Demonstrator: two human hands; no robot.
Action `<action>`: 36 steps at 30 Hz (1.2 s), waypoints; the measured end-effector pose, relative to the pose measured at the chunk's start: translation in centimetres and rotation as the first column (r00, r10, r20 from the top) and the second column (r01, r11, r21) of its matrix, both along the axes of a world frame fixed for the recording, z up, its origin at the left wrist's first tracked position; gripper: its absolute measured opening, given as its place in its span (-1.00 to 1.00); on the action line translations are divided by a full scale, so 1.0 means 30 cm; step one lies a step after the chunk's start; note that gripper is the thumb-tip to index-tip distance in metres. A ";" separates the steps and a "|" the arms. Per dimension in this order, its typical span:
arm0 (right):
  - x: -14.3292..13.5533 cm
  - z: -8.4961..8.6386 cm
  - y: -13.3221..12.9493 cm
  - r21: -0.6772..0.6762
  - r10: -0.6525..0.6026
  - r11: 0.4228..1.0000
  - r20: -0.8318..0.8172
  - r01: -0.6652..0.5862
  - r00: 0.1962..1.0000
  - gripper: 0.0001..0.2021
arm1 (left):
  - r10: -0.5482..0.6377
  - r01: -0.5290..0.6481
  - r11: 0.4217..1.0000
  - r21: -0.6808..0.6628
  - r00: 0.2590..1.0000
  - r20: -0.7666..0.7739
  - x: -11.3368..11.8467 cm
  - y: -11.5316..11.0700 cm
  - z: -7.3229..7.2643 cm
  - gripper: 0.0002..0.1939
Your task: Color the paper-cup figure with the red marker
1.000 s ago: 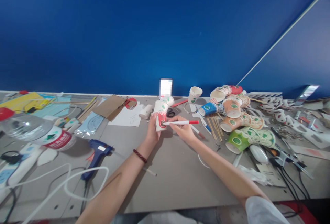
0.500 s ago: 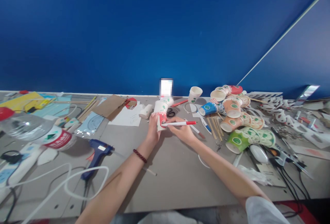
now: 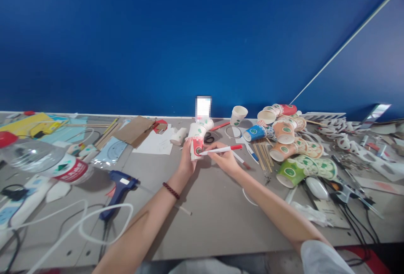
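My left hand point(image 3: 187, 160) is wrapped round a red and white paper cup point(image 3: 197, 147). A white paper cup with green leaf prints point(image 3: 197, 131) sits against its far end, and another cup shape leans off toward the upper right. Between the fingers of my right hand point(image 3: 222, 156) is a white marker with a red end point(image 3: 224, 149). Its tip points left and meets, or nearly meets, the dark round emblem on the red cup; I cannot tell if it touches. Behind the cups lie black-handled scissors point(image 3: 208, 137), partly covered.
Rows of joined paper cups point(image 3: 292, 175) lie to the right, near wooden sticks point(image 3: 262, 156). A single cup point(image 3: 239, 115) stands farther back. On the left are a blue glue gun point(image 3: 118, 190), a plastic bottle point(image 3: 47, 158) and a looping white cable point(image 3: 82, 227). A blue wall point(image 3: 202, 42) rises behind.
The marker's red end has tilted up slightly, and its tip has shifted a little right and down. The red cup has turned slightly in my left hand, showing more of its emblem.
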State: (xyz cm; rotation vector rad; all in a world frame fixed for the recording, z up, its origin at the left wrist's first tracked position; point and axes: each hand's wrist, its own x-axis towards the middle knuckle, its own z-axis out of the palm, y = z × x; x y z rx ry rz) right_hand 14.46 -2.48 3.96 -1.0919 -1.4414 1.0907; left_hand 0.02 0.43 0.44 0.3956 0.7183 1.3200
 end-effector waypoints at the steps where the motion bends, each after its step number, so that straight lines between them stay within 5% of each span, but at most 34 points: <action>1: 0.002 -0.003 0.003 -0.016 -0.010 1.000 -0.017 0.010 1.000 -0.89 | 0.005 -0.005 1.000 -0.013 1.000 -0.013 -0.001 0.001 0.002 -0.66; 24: 0.003 -0.038 0.019 -0.012 -0.033 0.999 -0.062 0.033 0.998 -0.82 | 0.082 -0.064 0.982 -0.177 0.992 0.093 0.000 0.007 0.043 -0.70; 36: 0.002 -0.021 0.014 -0.052 0.083 0.994 -0.179 -0.094 0.980 -0.82 | 0.059 -0.046 0.985 -0.166 0.996 0.070 -0.001 0.007 0.046 -0.60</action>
